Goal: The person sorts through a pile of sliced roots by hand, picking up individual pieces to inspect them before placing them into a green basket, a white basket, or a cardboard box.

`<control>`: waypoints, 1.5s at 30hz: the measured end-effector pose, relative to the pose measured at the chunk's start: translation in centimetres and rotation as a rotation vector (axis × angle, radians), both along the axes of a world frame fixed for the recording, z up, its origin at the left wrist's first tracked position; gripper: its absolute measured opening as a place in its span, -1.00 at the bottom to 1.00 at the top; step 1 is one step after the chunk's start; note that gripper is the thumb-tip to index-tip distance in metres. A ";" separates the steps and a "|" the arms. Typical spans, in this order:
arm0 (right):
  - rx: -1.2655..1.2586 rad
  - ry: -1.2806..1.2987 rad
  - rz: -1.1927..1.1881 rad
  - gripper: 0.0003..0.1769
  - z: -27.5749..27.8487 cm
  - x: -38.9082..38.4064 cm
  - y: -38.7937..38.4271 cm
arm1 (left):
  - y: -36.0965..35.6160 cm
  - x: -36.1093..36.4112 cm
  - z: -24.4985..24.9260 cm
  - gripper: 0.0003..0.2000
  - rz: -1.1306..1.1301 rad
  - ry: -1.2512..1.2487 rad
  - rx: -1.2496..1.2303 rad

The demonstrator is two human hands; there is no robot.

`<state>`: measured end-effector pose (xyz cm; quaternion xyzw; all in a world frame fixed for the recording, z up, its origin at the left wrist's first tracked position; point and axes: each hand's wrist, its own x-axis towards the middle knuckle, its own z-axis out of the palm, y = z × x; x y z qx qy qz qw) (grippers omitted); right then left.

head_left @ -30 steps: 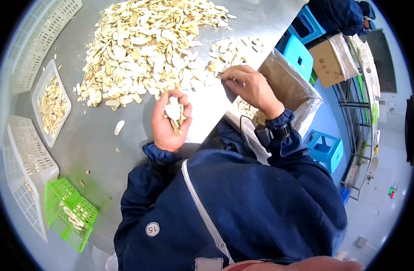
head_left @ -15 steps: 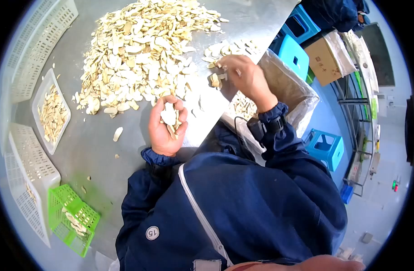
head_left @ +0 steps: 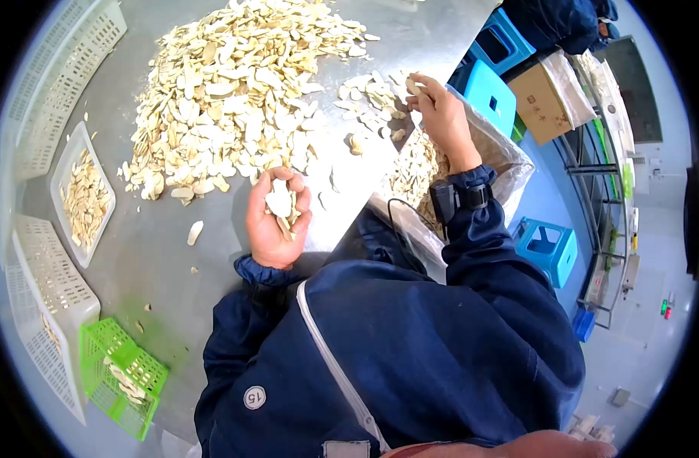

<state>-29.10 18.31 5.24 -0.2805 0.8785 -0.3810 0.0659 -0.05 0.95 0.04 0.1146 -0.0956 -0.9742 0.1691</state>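
1. At far left, an upper white perforated basket stood partly cut off by the lens's dark rim; its contents could not be made out.
2. Just beside it, a pale tray held many slices.
3. Below, a lower white basket let a few slices show dimly; near it, a green basket held a small cluster.
4. A large heap of pale slices lay on the metal surface.
5. The left hand was palm up, fingers curled around several slices, their lower parts hidden in the palm.
6. The right hand reached over the surface's edge, fingers bent, with a pale piece at the fingertips; whether it was gripped could not be told.
7. Under that forearm, a plastic-lined bin held more slices, partly hidden by wrist and sleeve.
8. Farther right stood a cardboard box, its inside unclear.
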 end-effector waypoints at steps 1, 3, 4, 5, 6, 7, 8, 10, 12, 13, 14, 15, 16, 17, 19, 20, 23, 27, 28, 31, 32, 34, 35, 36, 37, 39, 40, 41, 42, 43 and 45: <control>-0.020 -0.036 -0.014 -0.60 0.3 -0.1 0.1 | 0.0 0.0 0.1 -0.70 0.003 -0.003 -0.003; 0.067 0.250 0.047 -0.60 -0.3 -0.9 0.6 | 0.0 0.0 0.2 -0.70 0.006 -0.007 -0.010; 0.110 0.392 0.075 -0.59 -0.5 -1.2 0.8 | 0.0 0.0 0.2 -0.70 0.006 -0.010 -0.013; 0.138 0.411 0.077 -0.59 -0.9 -1.3 1.0 | 0.1 0.0 0.2 -0.70 0.003 -0.006 -0.011; 0.166 0.430 0.078 -0.58 -0.8 -0.8 0.5 | 0.0 0.0 0.1 -0.70 0.000 -0.002 -0.010; 0.194 0.450 0.081 -0.58 -0.2 -0.1 -0.4 | 0.0 0.0 0.1 -0.71 -0.003 0.003 -0.008; 0.215 0.336 0.092 -0.55 0.4 1.1 -1.2 | 0.0 0.0 0.1 -0.71 -0.005 -0.002 -0.006; 0.213 0.273 0.121 -0.58 0.1 2.4 -2.0 | -0.1 0.0 0.2 -0.71 -0.006 -0.012 -0.004; 0.202 0.209 0.121 -0.55 -0.1 2.3 -1.9 | 0.0 0.1 0.3 -0.71 0.000 -0.028 -0.012; 0.190 0.121 0.100 -0.54 0.0 2.2 -1.7 | 0.0 0.1 0.3 -0.71 0.003 -0.036 -0.015; 0.180 0.031 0.077 -0.53 0.2 2.1 -1.2 | 0.0 0.1 0.3 -0.71 0.004 -0.032 -0.017; 0.119 0.033 0.092 -0.53 0.0 1.9 -0.5 | 0.0 0.1 0.3 -0.71 0.003 -0.028 -0.017; 0.088 0.025 0.093 -0.54 -0.1 1.7 0.3 | 0.1 0.0 0.3 -0.71 0.001 -0.022 -0.016; 0.056 0.019 0.095 -0.54 -0.1 1.6 1.0 | 0.1 -0.1 0.2 -0.71 0.001 -0.019 -0.015; 0.044 -0.003 0.058 -0.54 0.8 1.9 1.6 | 0.0 -0.1 0.1 -0.71 0.002 -0.017 -0.013; 0.074 0.061 0.039 -0.53 0.7 1.8 1.9 | 0.0 0.0 0.1 -0.72 0.003 -0.018 -0.018; 0.100 0.265 0.019 -0.59 -0.3 1.1 3.0 | 0.0 0.0 0.2 -0.72 -0.005 -0.021 -0.026; 0.127 0.245 0.150 -0.71 0.4 3.8 1.2 | 0.0 -0.1 0.4 -0.72 -0.009 -0.018 -0.023; 0.120 0.297 0.189 -0.74 0.2 4.2 0.9 | 0.0 0.0 0.4 -0.72 -0.009 -0.020 -0.023; 0.198 0.300 0.134 -0.81 -0.6 3.3 1.4 | -0.1 0.1 0.3 -0.72 -0.005 -0.024 -0.027; 0.245 0.361 0.107 -0.83 -0.3 3.0 2.0 | -0.2 0.1 0.3 -0.72 -0.003 -0.025 -0.029; 0.366 0.466 0.073 -0.82 -0.2 2.3 2.9 | -0.1 0.1 0.3 -0.72 -0.007 -0.026 -0.028; 0.352 0.464 0.069 -0.80 -0.2 2.1 3.1 | 0.0 0.0 0.4 -0.72 -0.007 -0.030 -0.025; 0.335 0.462 0.065 -0.78 0.1 2.1 3.0 | 0.0 0.0 0.4 -0.72 -0.007 -0.034 -0.024; 0.280 0.449 0.104 -0.77 0.2 2.1 2.4 | 0.0 0.0 0.4 -0.72 -0.006 -0.039 -0.024; 0.163 0.417 0.183 -0.75 0.0 1.7 0.2 | 0.0 0.0 0.5 -0.72 -0.002 -0.044 -0.032; 0.113 0.379 0.211 -0.74 -0.3 1.7 -1.2 | 0.0 0.0 0.6 -0.72 0.000 -0.048 -0.036; 0.056 0.460 0.253 -0.73 -1.0 1.2 -2.7 | 0.0 -0.1 0.6 -0.72 -0.003 -0.051 -0.034; -0.002 0.543 0.296 -0.73 -2.0 0.5 -3.9 | 0.0 -0.1 0.5 -0.72 -0.003 -0.054 -0.034; 0.005 0.585 0.295 -0.74 -3.0 0.0 -4.7 | -0.1 0.0 0.5 -0.72 -0.002 -0.057 -0.033; 0.018 0.673 0.295 -0.76 -3.9 -0.4 -6.4 | -0.1 0.1 0.4 -0.72 -0.004 -0.054 -0.037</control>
